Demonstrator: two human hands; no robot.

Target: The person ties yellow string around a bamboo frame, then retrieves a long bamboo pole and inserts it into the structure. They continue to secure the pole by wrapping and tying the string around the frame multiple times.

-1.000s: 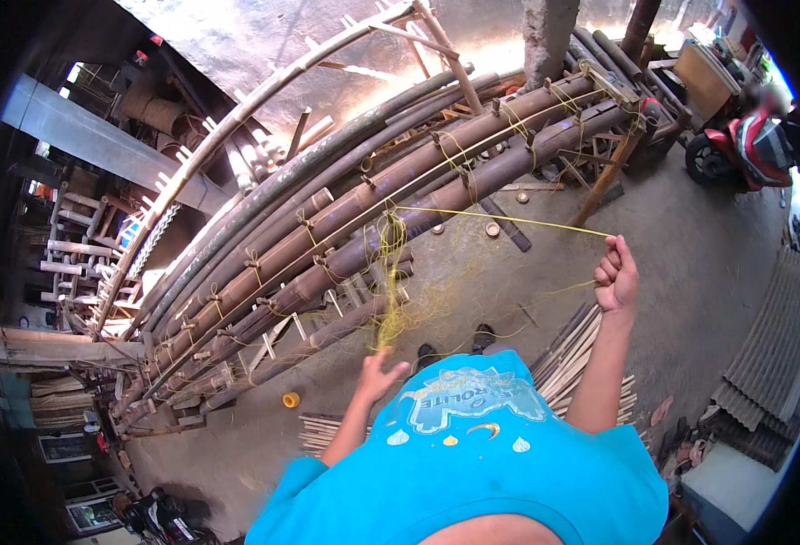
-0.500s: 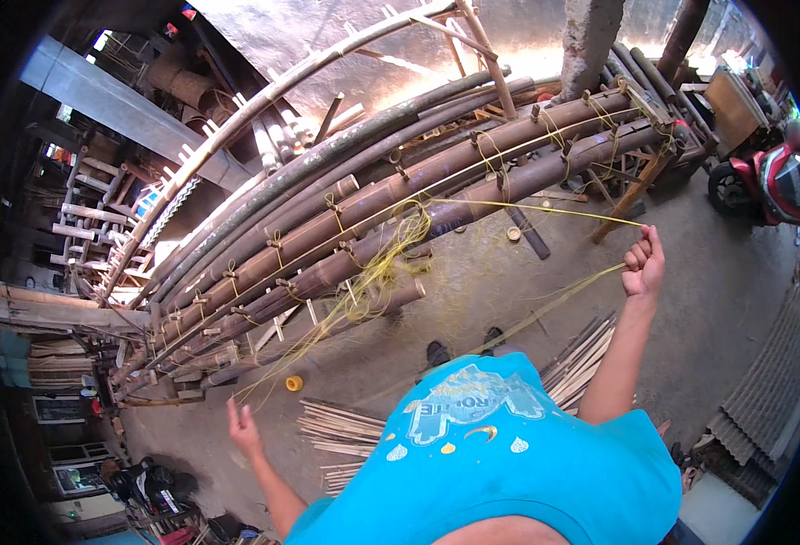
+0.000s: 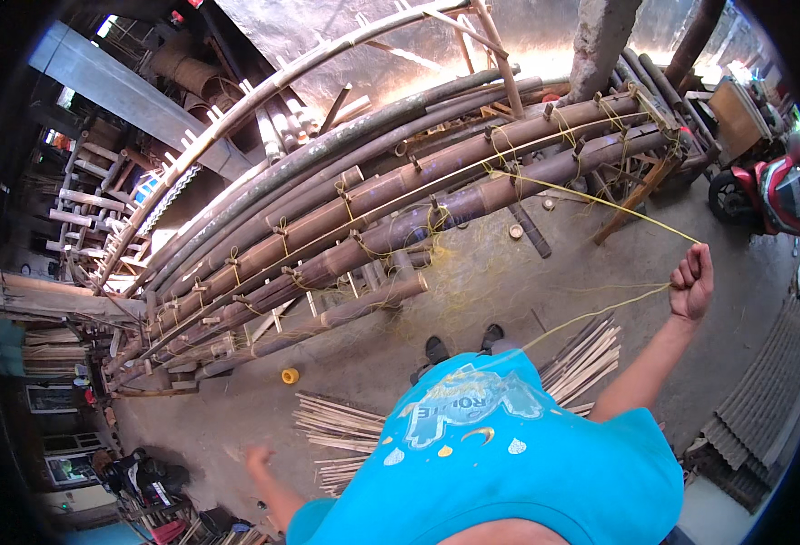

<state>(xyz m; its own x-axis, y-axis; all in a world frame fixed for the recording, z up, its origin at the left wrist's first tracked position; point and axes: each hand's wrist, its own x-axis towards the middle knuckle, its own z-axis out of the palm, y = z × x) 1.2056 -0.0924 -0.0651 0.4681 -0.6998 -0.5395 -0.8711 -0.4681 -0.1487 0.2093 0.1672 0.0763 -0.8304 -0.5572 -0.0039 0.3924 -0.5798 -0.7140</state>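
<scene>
My right hand (image 3: 692, 283) is raised at the right, its fingers closed on a yellow cord (image 3: 613, 207). From there the cord runs taut up and left to the lashings on the brown bamboo poles (image 3: 322, 265). A second length of the cord hangs loosely from the same hand toward my shirt. At lower left, my left hand (image 3: 259, 459) is smeared by motion above the floor, so its fingers cannot be read. Thin yellow strands spread over the floor beneath the poles. Similar ties wrap the poles at several places.
Bundles of thin bamboo strips (image 3: 341, 427) lie on the floor before me. A yellow roll (image 3: 290, 375) rests left of them. A red motorbike (image 3: 772, 195) stands at far right, and corrugated sheets (image 3: 754, 391) lie below it. A concrete post (image 3: 602, 45) rises behind the poles.
My right hand has moved outward to the right with the cord. My left hand has dropped lower, and the thick bundle of yellow strands stretched toward it is gone from above the poles.
</scene>
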